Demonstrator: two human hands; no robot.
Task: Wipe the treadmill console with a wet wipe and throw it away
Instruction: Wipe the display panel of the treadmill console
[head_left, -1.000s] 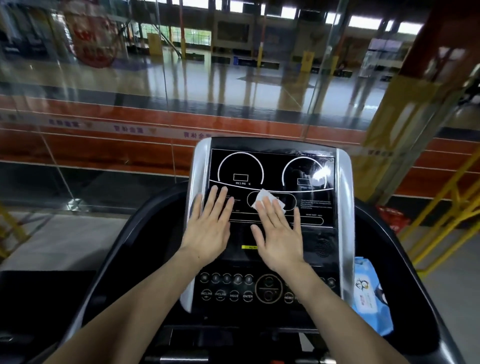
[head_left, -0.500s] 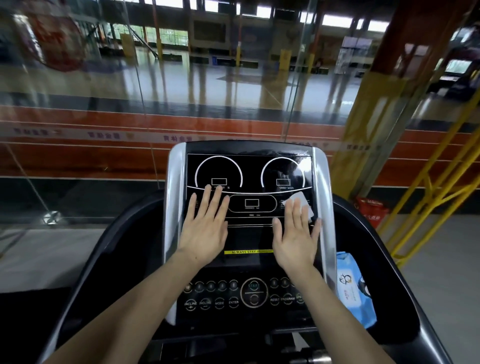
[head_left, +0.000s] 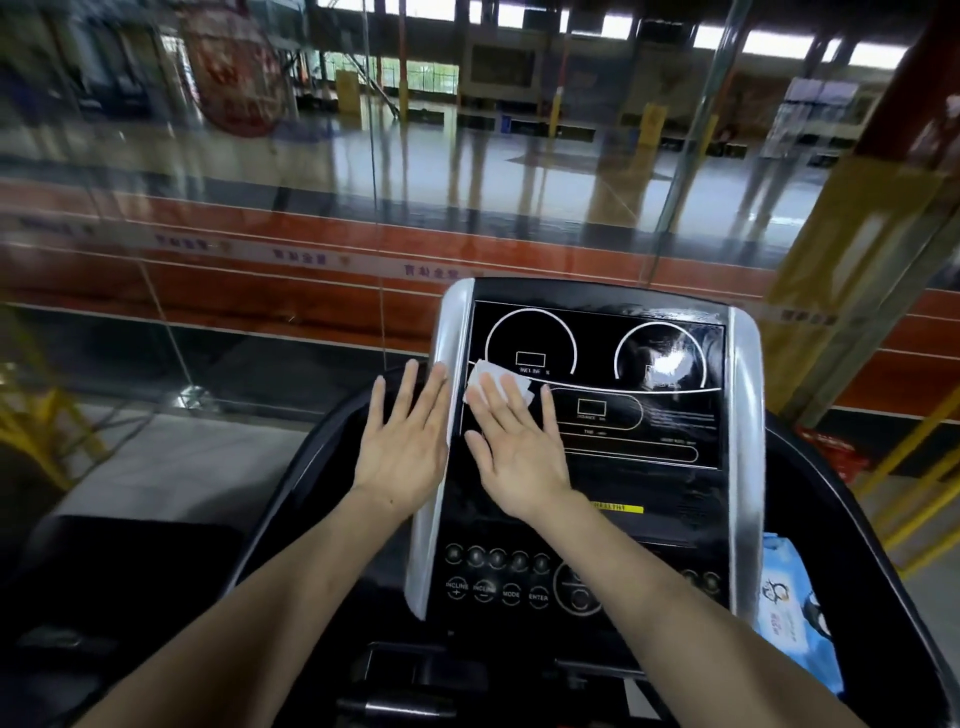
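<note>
1. Wiping step: right hand, fingers spread flat, presses wet wipe on treadmill console at its 10 o'clock.
2. Left hand spread, braces silver trim.
3. Next: sweep toward 3 o'clock, then bin it.

I have one head-worn wide-angle view, looking forward and down, close over the treadmill console, which sits right of centre; my forearms enter from the bottom edge, and a glass wall fills the upper half.
</note>
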